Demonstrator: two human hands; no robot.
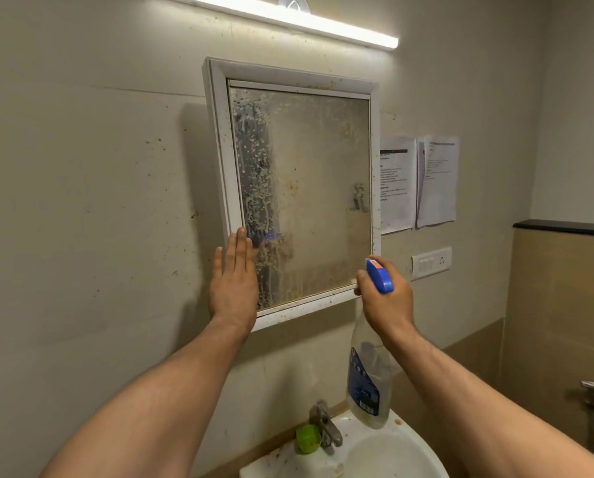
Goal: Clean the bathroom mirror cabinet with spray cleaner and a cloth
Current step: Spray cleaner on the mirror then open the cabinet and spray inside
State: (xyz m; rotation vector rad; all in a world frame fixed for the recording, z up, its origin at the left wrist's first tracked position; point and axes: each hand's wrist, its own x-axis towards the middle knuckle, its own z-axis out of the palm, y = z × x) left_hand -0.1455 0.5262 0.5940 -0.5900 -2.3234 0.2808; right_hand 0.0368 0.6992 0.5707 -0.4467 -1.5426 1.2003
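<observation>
The left hand (233, 281) presses flat, fingers straight and together, on the lower left corner of the white-framed, droplet-streaked mirror cabinet (309, 184). The glass stretches up and right from its fingertips. The right hand (385, 298) grips the clear plastic spray bottle with blue trigger head (366, 384), its long axis hanging downward and its nozzle facing the glass just beyond the fingers. The bottle's blue label is unreadable. No cloth shows.

Tube light (288, 20) glows over a spattered wall (81, 201) bearing two printed sheets (420, 182) and a switch plate (431, 263); below, a basin (385, 457) and possibly a green cup (307, 439).
</observation>
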